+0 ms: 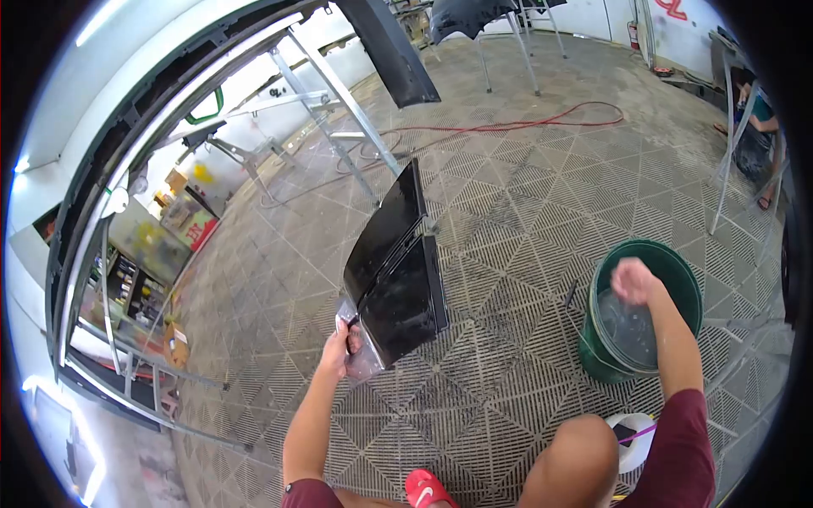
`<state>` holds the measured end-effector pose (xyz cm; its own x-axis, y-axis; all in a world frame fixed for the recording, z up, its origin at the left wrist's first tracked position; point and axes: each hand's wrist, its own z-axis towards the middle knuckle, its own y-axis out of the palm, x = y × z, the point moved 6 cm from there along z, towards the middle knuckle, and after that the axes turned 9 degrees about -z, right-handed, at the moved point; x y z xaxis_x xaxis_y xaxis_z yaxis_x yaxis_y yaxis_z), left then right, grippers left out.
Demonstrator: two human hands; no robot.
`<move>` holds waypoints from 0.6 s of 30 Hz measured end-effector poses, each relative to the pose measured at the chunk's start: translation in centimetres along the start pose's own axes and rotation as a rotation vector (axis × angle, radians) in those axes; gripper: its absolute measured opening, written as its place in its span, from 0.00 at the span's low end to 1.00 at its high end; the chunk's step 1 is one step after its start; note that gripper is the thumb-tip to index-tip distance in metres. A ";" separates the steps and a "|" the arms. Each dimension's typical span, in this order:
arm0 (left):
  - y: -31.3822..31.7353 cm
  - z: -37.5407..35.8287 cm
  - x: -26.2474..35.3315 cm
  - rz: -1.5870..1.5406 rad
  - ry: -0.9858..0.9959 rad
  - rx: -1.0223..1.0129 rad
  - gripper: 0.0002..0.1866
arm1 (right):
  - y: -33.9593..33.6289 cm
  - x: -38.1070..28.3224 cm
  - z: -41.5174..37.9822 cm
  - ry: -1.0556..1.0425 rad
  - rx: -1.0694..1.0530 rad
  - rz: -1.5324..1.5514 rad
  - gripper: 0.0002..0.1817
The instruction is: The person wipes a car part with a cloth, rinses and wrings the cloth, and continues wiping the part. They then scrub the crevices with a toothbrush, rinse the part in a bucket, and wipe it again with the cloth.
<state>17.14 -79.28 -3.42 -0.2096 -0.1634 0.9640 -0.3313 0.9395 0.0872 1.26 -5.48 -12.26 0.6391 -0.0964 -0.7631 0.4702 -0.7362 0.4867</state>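
Note:
My left hand [339, 349] is closed on the lower left corner of a glossy black panel [411, 300], held up off the floor. The panel has two dark sections with a seam between them, and a see-through edge piece [367, 360] sticks out by my fingers. Over the mouth of a green bucket [597, 339] is my right hand [633, 281], its fingers curled in. What those fingers hold, if anything, is hidden. Cloudy grey water [628, 326] fills part of the bucket below.
A white tub [633, 457] with a dark item in it stands beside my knee. A small dark stick [572, 294] lies left of the bucket. Metal stands [339, 93] carry large dark parts, a red hose [542, 123] crosses the tiled floor, and another person [758, 127] is at far right.

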 end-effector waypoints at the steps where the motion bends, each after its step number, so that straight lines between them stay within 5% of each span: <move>1: 0.5 0.6 -0.7 0.007 -0.002 -0.020 0.30 | 2.1 -3.5 1.4 -0.363 0.007 0.240 0.07; 2: 0.3 1.5 -1.7 -0.036 0.006 -0.039 0.30 | 9.7 -8.4 0.8 -0.561 0.059 0.239 0.04; 3: 1.1 1.1 -1.9 -0.020 -0.021 -0.023 0.29 | 17.4 -11.5 -0.1 -0.542 0.303 0.300 0.07; 4: 2.1 0.9 -1.6 0.008 -0.047 -0.016 0.29 | 24.0 -14.3 -0.7 -0.701 0.276 0.211 0.13; 5: 2.2 1.5 -2.4 0.031 -0.044 -0.030 0.30 | 28.7 -16.0 -0.3 -0.901 0.223 -0.068 0.16; 8: 3.9 1.7 -3.1 0.144 -0.065 -0.047 0.31 | 40.3 -15.1 1.0 -1.085 0.505 -1.286 0.29; 10: 4.5 1.8 -3.4 0.111 -0.117 -0.015 0.31 | 41.8 -12.1 5.4 -0.931 0.726 -2.087 0.40; 12: 4.4 1.9 -3.2 0.092 -0.103 -0.001 0.31 | 38.7 -13.9 9.1 -0.541 0.735 -2.151 0.46; 14: 4.8 1.8 -2.3 0.036 -0.022 0.033 0.30 | 36.0 -15.2 11.6 -0.391 1.086 -1.938 0.46; 18: 6.4 1.2 -0.8 -0.007 -0.002 0.093 0.30 | 40.4 -9.9 14.4 -0.579 1.219 -1.890 0.49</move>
<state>14.08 -73.49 -3.90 -0.2087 -0.1704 0.9630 -0.4167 0.9063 0.0701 5.19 -43.89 8.84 -0.1963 0.9805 -0.0016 -0.4736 -0.0962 -0.8755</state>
